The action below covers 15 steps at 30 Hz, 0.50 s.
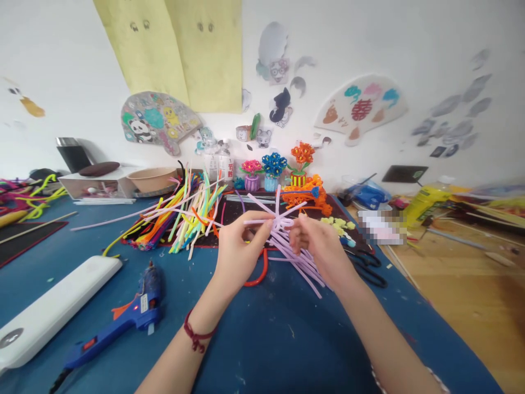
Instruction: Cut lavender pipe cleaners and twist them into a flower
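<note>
My left hand [240,241], with a dark red cord bracelet at the wrist, pinches a star-like bunch of lavender pipe cleaners [278,213] between thumb and fingertips. The stems spread out in several directions from a common middle. My right hand [322,243] is at the bunch's right side, its fingers curled and thumb closed on one of its stems. Below both hands, a pile of loose lavender pipe cleaners [301,265] lies on the blue table cover [283,350]. Behind it is a dark mat [235,210]. Scissors with red handles [260,276] are partly hidden by my left hand.
A blue glue gun [139,312] and a long white device [61,306] lie on the left. Multicoloured pipe cleaners [197,213] are heaped behind. Small potted flowers [274,169] stand by the wall, near orange pipe-cleaner pieces [307,197]. A yellow bottle [429,202] is on the right.
</note>
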Motion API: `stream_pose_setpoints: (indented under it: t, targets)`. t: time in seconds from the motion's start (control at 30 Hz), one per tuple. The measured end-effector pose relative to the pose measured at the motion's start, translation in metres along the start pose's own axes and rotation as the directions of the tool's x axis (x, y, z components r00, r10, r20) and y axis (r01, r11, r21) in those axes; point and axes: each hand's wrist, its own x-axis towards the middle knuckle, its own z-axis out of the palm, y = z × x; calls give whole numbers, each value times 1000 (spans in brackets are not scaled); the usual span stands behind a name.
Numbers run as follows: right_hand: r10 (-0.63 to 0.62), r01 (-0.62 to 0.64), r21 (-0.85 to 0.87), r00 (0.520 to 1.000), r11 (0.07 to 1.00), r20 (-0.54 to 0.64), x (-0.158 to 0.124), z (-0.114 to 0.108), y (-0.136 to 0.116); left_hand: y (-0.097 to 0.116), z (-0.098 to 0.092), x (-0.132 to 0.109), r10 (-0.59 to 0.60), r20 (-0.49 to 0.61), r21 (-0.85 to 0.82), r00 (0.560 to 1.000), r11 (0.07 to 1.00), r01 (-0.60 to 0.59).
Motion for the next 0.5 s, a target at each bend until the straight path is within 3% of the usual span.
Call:
stream_pose_setpoints:
  t: [0.23,0.4,0.5]
  targets:
    - [-26,29,-46,998,999,60,0,-4,1,5,3,-3,225,120,220,967,944,-247]
    - [100,-113,110,988,988,121,1,-5,4,7,2,-4,297,125,230,947,919,-319]
    - [108,-126,147,986,981,125,2,-6,6,5,2,-4,317,134,213,939,916,-339]
